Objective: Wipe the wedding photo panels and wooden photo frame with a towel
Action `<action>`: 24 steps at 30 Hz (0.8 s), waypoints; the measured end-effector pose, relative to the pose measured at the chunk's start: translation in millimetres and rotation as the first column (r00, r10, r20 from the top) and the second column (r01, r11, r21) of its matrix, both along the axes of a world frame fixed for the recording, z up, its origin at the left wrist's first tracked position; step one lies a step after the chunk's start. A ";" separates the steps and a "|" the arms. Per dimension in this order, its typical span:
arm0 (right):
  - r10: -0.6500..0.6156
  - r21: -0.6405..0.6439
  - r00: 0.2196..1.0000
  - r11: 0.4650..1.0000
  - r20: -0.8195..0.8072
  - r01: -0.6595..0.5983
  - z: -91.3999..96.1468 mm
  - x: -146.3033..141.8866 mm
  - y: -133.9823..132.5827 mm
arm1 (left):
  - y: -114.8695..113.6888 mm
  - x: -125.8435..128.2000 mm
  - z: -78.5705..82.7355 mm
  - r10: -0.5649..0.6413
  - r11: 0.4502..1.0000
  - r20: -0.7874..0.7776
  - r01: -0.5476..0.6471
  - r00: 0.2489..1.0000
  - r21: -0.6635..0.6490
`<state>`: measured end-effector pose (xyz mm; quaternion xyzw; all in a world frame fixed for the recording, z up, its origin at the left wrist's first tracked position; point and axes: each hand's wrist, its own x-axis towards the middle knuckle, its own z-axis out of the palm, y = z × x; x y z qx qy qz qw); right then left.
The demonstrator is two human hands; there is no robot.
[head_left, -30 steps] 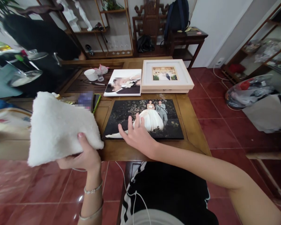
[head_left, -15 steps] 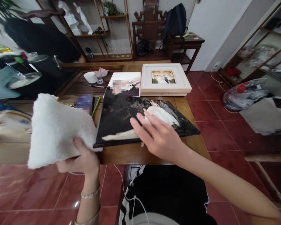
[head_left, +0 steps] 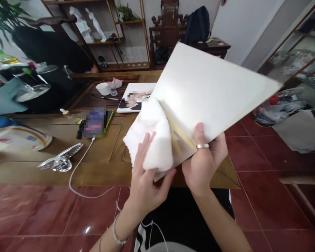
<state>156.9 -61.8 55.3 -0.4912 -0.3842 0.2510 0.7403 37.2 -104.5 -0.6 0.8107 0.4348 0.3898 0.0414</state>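
Observation:
My right hand (head_left: 203,164) grips the lower edge of a large photo panel (head_left: 212,91), raised and tilted so its plain white back faces me. A ring shows on the thumb. My left hand (head_left: 147,182) is closed on a fluffy white cloth (head_left: 152,140) and presses it against the panel's lower left corner. A thin wooden strip (head_left: 177,134) runs along the panel's back beside the cloth. The panel hangs above the near edge of the wooden table (head_left: 105,164).
On the table lie another photo print (head_left: 135,99), a phone (head_left: 96,122) with a white cable, a silver clip (head_left: 59,161), a white cup (head_left: 103,88) and a plate (head_left: 21,138) at left. Shelves, a carved chair with a backpack and red floor tiles surround it.
The dark photo panel went from flat on the table to lifted and turned over, white back toward me. My left hand brought the cloth from the left onto the panel.

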 end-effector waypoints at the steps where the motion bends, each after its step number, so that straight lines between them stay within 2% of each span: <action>1: -0.007 -0.004 0.999 1.000 -0.039 0.007 -4.9 -2.4 -1.4 | 0.9 5.5 3.3 0.027 0.999 0.022 -0.028 0.999 0.022; 3: -0.021 -0.023 0.997 1.000 -0.075 0.020 -12.7 -5.9 -4.4 | 3.7 12.5 3.2 0.091 0.994 0.066 -0.095 0.994 0.059; 6: -0.038 -0.056 0.995 0.998 -0.096 0.033 -20.6 -7.6 -8.6 | 9.7 11.6 -8.8 0.067 0.993 0.059 -0.072 0.996 0.091; 10: -0.007 -0.116 0.968 0.993 -0.251 -0.023 -30.6 4.2 -13.0 | 18.2 -7.6 -22.0 -0.022 0.994 0.028 0.019 0.999 0.111; 12: 0.024 -0.148 0.957 0.986 -0.290 -0.070 -37.0 17.3 -15.2 | 22.7 -21.9 -22.0 -0.064 0.992 -0.028 0.067 0.998 0.105; 15: -0.007 -0.226 0.949 0.972 -0.316 -0.068 -48.3 42.7 -19.9 | 29.3 -42.4 -17.2 -0.141 0.981 -0.149 0.158 0.979 0.109; 21: 0.022 -0.340 0.992 0.938 -0.128 -0.064 -65.4 94.6 -28.6 | 38.9 -65.4 -10.6 -0.230 0.964 -0.310 0.259 0.923 0.056; 24: 0.174 -0.449 0.982 0.873 -0.078 -0.191 -68.8 109.5 -26.1 | 43.9 -75.0 -12.8 -0.255 0.959 -0.322 0.281 0.912 0.036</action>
